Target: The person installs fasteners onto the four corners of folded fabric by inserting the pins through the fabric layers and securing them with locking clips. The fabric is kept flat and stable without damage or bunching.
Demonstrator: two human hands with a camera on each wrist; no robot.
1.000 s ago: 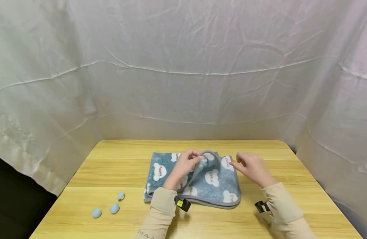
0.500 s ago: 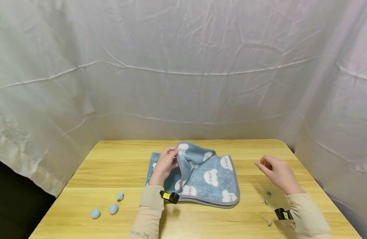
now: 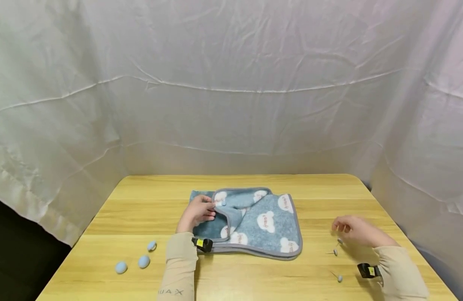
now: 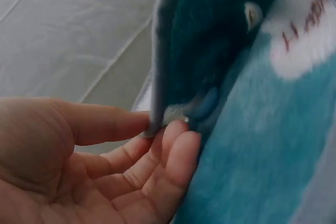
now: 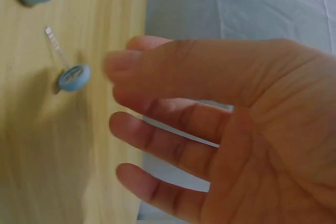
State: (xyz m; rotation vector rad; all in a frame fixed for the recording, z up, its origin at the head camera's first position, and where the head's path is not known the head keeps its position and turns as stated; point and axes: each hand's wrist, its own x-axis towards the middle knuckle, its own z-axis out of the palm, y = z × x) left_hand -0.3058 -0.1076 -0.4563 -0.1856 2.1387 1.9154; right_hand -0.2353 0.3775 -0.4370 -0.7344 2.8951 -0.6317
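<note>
A blue fleece blanket [image 3: 250, 228] with white bear heads and grey binding lies folded on the table. My left hand [image 3: 199, 212] pinches its turned-back corner at the left. The left wrist view shows the grey hem [image 4: 157, 61] between thumb and fingers, with a small blue rounded piece [image 4: 206, 103] just beyond the fingertips. Higher on the fleece sits a small white piece [image 4: 253, 15]. My right hand [image 3: 359, 232] hovers at the table's right, fingers loosely bent and holding nothing. Near its fingers lies a blue-headed pin [image 5: 74, 78] with a thin ribbed shaft.
Several light blue domed caps lie left of the blanket, one cap [image 3: 144, 261] in their middle. Below the right hand are more blue-headed pins, including one pin [image 3: 339, 278] nearer the front. Pale fabric [image 3: 231, 117] hangs around the wooden table [image 3: 254, 278].
My left hand has drawn the blanket corner left and lowered it. My right hand has moved from beside the blanket rightward and down, over the blue-headed pins.
</note>
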